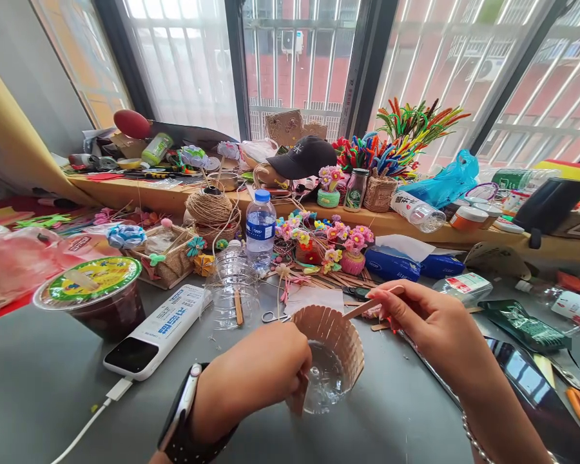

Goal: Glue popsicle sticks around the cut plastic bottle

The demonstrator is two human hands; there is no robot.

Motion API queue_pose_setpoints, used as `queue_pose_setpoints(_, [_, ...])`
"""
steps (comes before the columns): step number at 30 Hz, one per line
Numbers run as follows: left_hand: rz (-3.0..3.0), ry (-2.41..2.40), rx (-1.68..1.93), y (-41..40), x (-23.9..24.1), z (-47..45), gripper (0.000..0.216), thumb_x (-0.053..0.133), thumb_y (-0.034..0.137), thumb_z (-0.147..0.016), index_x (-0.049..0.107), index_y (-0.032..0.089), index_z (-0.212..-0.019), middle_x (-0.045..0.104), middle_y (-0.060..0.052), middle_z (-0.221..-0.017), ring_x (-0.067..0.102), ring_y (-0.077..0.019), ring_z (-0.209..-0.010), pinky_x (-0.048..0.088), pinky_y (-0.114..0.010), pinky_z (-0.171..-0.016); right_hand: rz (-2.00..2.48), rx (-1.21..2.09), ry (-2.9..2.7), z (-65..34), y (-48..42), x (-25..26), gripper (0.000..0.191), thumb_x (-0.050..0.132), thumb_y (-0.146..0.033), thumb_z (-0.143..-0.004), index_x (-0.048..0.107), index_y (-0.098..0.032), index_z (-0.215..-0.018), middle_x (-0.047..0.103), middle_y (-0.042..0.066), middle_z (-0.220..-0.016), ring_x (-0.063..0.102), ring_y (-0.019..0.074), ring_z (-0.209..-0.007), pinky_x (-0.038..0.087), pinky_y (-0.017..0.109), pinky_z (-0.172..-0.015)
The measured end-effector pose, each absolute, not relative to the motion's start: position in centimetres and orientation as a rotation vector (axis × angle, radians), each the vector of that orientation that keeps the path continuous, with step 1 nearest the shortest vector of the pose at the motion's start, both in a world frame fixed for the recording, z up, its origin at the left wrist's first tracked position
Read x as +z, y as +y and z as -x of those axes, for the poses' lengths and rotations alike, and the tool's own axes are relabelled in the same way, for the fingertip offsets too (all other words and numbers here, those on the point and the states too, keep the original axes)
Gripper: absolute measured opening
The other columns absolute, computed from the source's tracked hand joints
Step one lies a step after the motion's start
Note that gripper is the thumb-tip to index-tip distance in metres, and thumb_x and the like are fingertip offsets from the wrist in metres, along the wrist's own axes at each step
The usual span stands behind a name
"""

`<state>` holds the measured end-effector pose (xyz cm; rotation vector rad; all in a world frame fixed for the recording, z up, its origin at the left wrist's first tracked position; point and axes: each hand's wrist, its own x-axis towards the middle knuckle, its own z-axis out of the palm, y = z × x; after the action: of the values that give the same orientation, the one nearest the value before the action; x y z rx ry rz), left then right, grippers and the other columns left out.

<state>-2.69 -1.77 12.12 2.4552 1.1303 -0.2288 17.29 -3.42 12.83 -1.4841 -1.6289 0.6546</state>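
My left hand [258, 374] is closed on the near side of a clear plastic bottle bottom [325, 380] ringed with upright wooden sticks [336, 335], like a small basket. My right hand [428, 322] pinches one more wooden stick [367, 307], whose tip reaches the far rim of the ring. A black smartwatch [181, 412] sits on my left wrist. Both hands hover over the grey table [43, 386].
Nearby lie small scissors [274, 316], a white power bank [162, 330] with cable, a sealed drink cup [94, 293], a cut clear bottle [232, 283], a water bottle [260, 229], a twine ball [210, 207], craft flowers [328, 241], a black cap [303, 156] and pipe cleaners [406, 135].
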Motion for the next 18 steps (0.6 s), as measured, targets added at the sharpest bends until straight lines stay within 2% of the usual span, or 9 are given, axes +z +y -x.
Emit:
queue_pose_setpoints(3, [-2.425,1.003,-0.066,-1.5,13.0,2.7,0.02,0.052,0.007,-0.067,0.067,0.018,-0.073,0.068,0.0,-0.067,0.057,-0.0108,-0.057,0.037,-0.017,-0.051,1.446,0.73,-1.574,-17.2,-3.3,12.8,0.037,0.038,-0.049,-0.081,0.058,-0.018,-0.08,0.052,0.0,-0.058,0.045,0.0088,-0.051,0.034,0.02,-0.044])
queue_pose_setpoints(5, [-2.417,0.965,0.07,-1.3,13.5,2.6,0.018,0.056,0.013,-0.07,0.063,0.02,-0.084,0.066,0.002,-0.073,0.057,-0.0106,-0.061,0.038,-0.016,-0.052,1.431,0.773,-1.539,-17.3,-3.4,12.9,0.038,0.035,-0.05,-0.081,0.056,-0.019,-0.078,0.049,0.0,-0.056,0.042,0.008,-0.049,0.03,0.019,-0.041])
queue_pose_setpoints(7, [-2.413,0.957,0.156,-1.1,13.9,2.5,0.019,0.058,0.021,-0.072,0.058,0.022,-0.092,0.064,0.003,-0.07,0.057,-0.0112,-0.062,0.038,-0.016,-0.053,1.403,0.827,-1.527,-17.4,-3.4,13.0,0.038,0.036,-0.05,-0.081,0.055,-0.019,-0.074,0.048,-0.001,-0.055,0.04,0.0075,-0.048,0.028,0.019,-0.04])
queue_pose_setpoints(12, [-2.358,0.969,0.154,-0.3,13.7,2.3,0.016,0.055,0.031,-0.077,0.056,0.02,-0.089,0.058,0.005,-0.063,0.05,-0.0083,-0.048,0.036,-0.018,-0.05,1.309,1.029,-1.613,-17.8,-2.9,12.7,0.038,0.039,-0.051,-0.079,0.054,-0.018,-0.068,0.045,-0.002,-0.053,0.038,0.0066,-0.047,0.029,0.019,-0.042])
queue_pose_setpoints(15, [-2.395,1.005,0.232,0.2,12.9,2.2,0.02,0.055,0.033,-0.076,0.056,0.02,-0.092,0.06,0.003,-0.07,0.053,-0.0112,-0.058,0.036,-0.019,-0.053,1.31,1.101,-1.728,-17.8,-2.1,12.1,0.038,0.041,-0.05,-0.079,0.05,-0.017,-0.062,0.044,-0.003,-0.052,0.038,0.0064,-0.047,0.03,0.02,-0.045])
queue_pose_setpoints(18, [-2.454,1.044,0.339,0.8,12.0,2.1,0.026,0.056,0.035,-0.075,0.057,0.022,-0.097,0.061,0.0,-0.083,0.055,-0.0157,-0.076,0.039,-0.022,-0.063,1.341,1.122,-1.806,-17.6,-1.5,11.5,0.039,0.041,-0.049,-0.079,0.047,-0.017,-0.058,0.043,-0.003,-0.05,0.039,0.0069,-0.048,0.031,0.02,-0.048])
